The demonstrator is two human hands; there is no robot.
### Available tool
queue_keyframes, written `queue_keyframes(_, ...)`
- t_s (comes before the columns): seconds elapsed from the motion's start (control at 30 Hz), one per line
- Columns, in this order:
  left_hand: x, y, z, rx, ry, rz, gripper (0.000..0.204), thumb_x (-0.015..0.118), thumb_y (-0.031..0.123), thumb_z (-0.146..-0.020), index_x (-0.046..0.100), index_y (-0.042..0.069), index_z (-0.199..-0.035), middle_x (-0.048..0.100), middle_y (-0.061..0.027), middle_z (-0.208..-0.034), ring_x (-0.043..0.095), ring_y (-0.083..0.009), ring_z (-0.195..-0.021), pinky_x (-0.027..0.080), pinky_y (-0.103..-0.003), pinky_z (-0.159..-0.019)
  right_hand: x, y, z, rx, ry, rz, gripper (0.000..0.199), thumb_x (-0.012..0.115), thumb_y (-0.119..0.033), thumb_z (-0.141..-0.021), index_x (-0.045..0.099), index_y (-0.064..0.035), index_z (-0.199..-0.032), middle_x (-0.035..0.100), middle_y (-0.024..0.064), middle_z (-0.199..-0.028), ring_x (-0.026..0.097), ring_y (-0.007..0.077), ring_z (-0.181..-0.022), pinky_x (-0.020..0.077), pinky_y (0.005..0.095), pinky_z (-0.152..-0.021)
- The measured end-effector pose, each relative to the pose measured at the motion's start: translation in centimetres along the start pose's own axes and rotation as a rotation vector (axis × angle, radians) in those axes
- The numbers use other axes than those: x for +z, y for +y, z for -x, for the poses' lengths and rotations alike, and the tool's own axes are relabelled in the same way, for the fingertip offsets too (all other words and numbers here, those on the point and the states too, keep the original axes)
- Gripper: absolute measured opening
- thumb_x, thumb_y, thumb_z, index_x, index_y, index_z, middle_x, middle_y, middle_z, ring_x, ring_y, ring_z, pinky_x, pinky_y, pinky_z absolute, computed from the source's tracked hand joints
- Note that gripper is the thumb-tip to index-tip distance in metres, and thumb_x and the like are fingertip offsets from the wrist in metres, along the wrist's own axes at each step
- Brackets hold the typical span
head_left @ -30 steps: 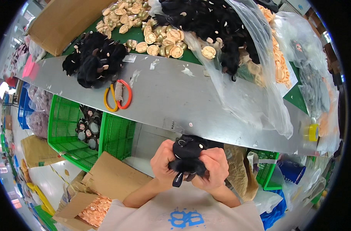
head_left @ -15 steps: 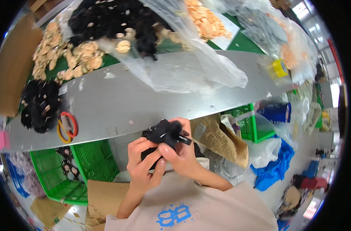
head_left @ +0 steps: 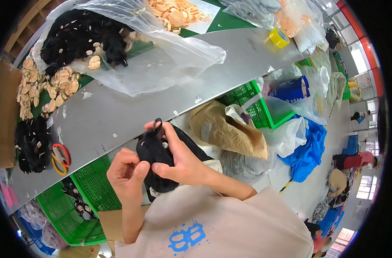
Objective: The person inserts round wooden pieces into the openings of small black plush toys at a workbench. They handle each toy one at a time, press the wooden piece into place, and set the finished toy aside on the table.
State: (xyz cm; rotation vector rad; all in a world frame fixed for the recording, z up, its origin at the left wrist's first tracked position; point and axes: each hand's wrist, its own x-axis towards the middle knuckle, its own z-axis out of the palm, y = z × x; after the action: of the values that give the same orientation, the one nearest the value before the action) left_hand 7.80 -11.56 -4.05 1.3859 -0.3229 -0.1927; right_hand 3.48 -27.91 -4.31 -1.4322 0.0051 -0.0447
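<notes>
I'm looking down at centre frame: both hands are on a black plush toy held in the air just below the near edge of the grey worktable. The right hand wraps the toy from the right side, fingers curled over its top with a small black loop poking up at the fingertips. The left hand comes in from lower left, thumb and forefinger pinched together against the toy's left flank. The toy's long axis runs roughly top to bottom in the frame, tilted slightly, its lower end hidden against the beige shirt. The right hand carries most of it; the left only nips it.

On the table, upper left, sits a clear plastic bag of black plush pieces, tan wooden discs beside it, red and yellow scissors at far left. A green crate sits under the table's edge, a brown paper bag to the right.
</notes>
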Motion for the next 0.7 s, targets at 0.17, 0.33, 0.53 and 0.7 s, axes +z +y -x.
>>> queue_keyframes(0.17, 0.7, 0.3, 1.0, -0.045, -0.028, 0.061, 0.019, 0.075, 0.005, -0.086, 0.057, 0.003, -0.08, 0.048, 0.0013, -0.078, 0.041, -0.0075, -0.071, 0.031, -0.022, -0.062, -0.4, -0.7, 1.1, 0.138, -0.075, -0.124, 0.081, 0.069, -0.011, -0.074, 0.028, -0.0033, -0.144, 0.04, 0.0101, -0.128, 0.047, 0.0168, -0.114, 0.0437, 0.031, -0.097)
queue_keyframes(0.33, 2.7, 0.8, 1.6, -0.075, -0.012, 0.008, 0.011, 0.07, -0.002, -0.088, 0.06, 0.001, -0.082, 0.052, 0.0008, -0.079, 0.043, -0.0054, -0.071, 0.033, -0.021, -0.061, -1.1, 0.4, 2.0, 0.133, -0.035, -0.135, 0.072, 0.067, -0.012, -0.074, 0.033, -0.003, -0.137, 0.045, 0.0118, -0.124, 0.046, 0.0176, -0.116, 0.0404, 0.0309, -0.1)
queue_keyframes(0.53, 3.2, 1.0, 1.2, -0.103, -0.065, -0.006, 0.011, 0.069, 0.002, -0.093, 0.061, 0.0, -0.086, 0.052, 0.0009, -0.078, 0.045, -0.003, -0.066, 0.035, -0.02, -0.056, -1.6, -0.6, 1.8, 0.268, -0.02, -0.334, 0.068, 0.066, -0.004, -0.074, 0.037, -0.0052, -0.135, 0.045, 0.0075, -0.119, 0.049, 0.0132, -0.105, 0.0457, 0.0278, -0.089)
queue_keyframes(0.7, 3.0, 0.5, 0.8, -0.105, -0.086, 0.038, 0.014, 0.066, 0.007, -0.097, 0.059, -0.001, -0.088, 0.05, -0.0007, -0.081, 0.049, -0.0047, -0.066, 0.044, -0.021, -0.055, -1.9, -0.2, 1.3, 0.325, -0.062, -0.415, 0.067, 0.063, -0.001, -0.076, 0.036, -0.0075, -0.137, 0.049, 0.0064, -0.113, 0.056, 0.0124, -0.088, 0.0516, 0.0289, -0.075)
